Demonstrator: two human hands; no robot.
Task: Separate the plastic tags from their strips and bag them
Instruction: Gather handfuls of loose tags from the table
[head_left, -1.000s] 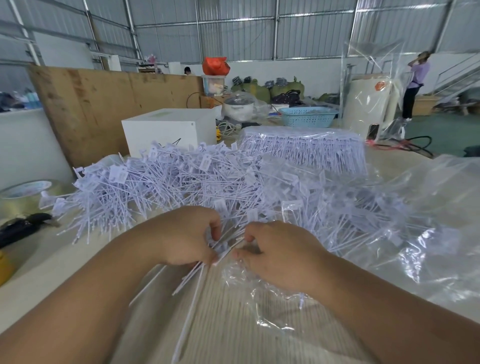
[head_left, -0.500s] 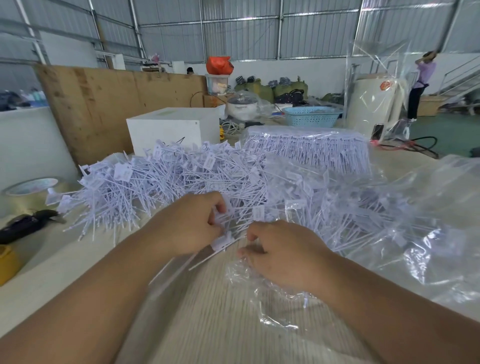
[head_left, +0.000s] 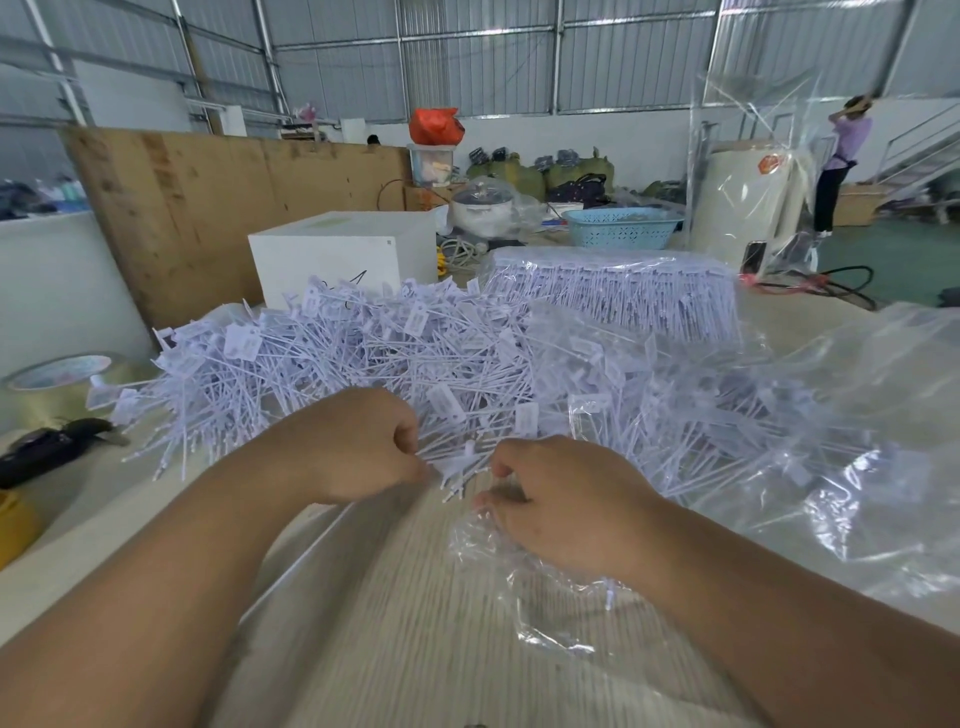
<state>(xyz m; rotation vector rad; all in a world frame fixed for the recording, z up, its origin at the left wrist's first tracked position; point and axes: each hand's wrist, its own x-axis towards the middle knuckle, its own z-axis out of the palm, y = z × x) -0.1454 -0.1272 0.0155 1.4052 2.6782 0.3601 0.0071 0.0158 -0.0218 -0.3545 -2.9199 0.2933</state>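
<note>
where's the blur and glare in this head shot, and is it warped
Head view: the tabletop below the hands is streaked with motion blur; the tags farther back stay fairly sharp. White glare sits on the bag at right. Wide-angle warp bends the roof beams and stretches both forearms toward the lower corners. Light is soft and even, with only faint shadow under the left hand and right hand.

left hand (head_left: 353, 447) knuckles up, fingers curled, pinching at its 3 o'clock side | right hand (head_left: 566, 504) just beside it, fingers curled too, thumb tucked | forearms coming in from 7 and 5 o'clock
</note>
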